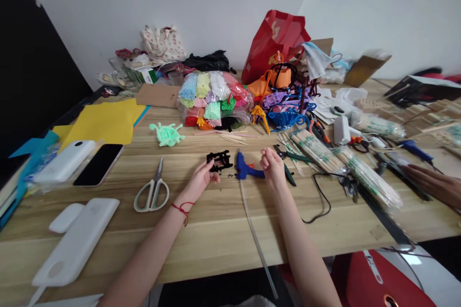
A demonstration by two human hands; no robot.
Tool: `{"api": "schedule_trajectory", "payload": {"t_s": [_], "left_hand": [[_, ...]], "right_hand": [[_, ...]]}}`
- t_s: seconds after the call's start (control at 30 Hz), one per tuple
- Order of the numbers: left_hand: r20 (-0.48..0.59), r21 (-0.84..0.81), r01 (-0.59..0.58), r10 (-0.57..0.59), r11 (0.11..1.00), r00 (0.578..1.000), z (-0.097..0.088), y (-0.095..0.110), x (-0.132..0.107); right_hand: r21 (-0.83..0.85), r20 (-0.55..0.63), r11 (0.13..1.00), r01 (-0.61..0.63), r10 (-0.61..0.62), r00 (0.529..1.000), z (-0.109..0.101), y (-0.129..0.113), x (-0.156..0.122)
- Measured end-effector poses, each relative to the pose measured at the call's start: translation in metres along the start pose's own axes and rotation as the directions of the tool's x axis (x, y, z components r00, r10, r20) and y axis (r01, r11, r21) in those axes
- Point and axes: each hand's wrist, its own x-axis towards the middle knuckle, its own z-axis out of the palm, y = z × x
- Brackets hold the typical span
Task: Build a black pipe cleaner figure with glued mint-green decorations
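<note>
My left hand (200,180) pinches a small black pipe-cleaner piece (219,160) lying on the wooden table (223,230). My right hand (273,169) is closed round the handle of a blue glue gun (245,170), whose nozzle points left toward the black piece. A clear glue stick (254,234) trails from the gun back toward the table's front edge. A red string circles my left wrist.
Scissors (152,191), a phone (98,164) and white power banks (76,241) lie left. Yellow paper, a green fuzzy shape (167,134) and a bag of coloured pipe cleaners (213,100) sit behind. Bundles of bamboo sticks (345,167), pliers and a cable lie right, near another person's hand (430,183).
</note>
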Motion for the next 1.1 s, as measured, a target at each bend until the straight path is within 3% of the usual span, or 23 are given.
{"api": "schedule_trajectory", "payload": {"t_s": [0.13,0.23,0.43,0.83,1.1], "left_hand": [[-0.011,0.001,-0.004,0.004,1.000,1.000,-0.004,0.001,0.002],[-0.010,-0.001,-0.012,0.012,1.000,1.000,-0.008,0.001,0.002],[0.004,0.009,-0.007,0.007,1.000,1.000,-0.011,0.001,0.002],[-0.001,0.065,-0.018,0.018,0.998,1.000,-0.012,-0.001,0.001],[0.021,0.056,-0.002,0.001,0.998,1.000,-0.007,0.000,-0.002]], "right_hand": [[0.234,-0.096,0.972,0.013,0.010,0.995,-0.011,-0.004,0.011],[0.306,-0.094,0.952,-0.016,0.047,0.994,-0.012,-0.002,0.013],[0.245,0.006,0.960,-0.137,0.140,0.990,-0.001,0.003,0.006],[0.232,0.170,0.960,-0.159,0.121,0.978,0.013,0.008,-0.006],[0.298,0.200,0.937,-0.185,0.128,0.971,0.016,0.008,-0.007]]}}
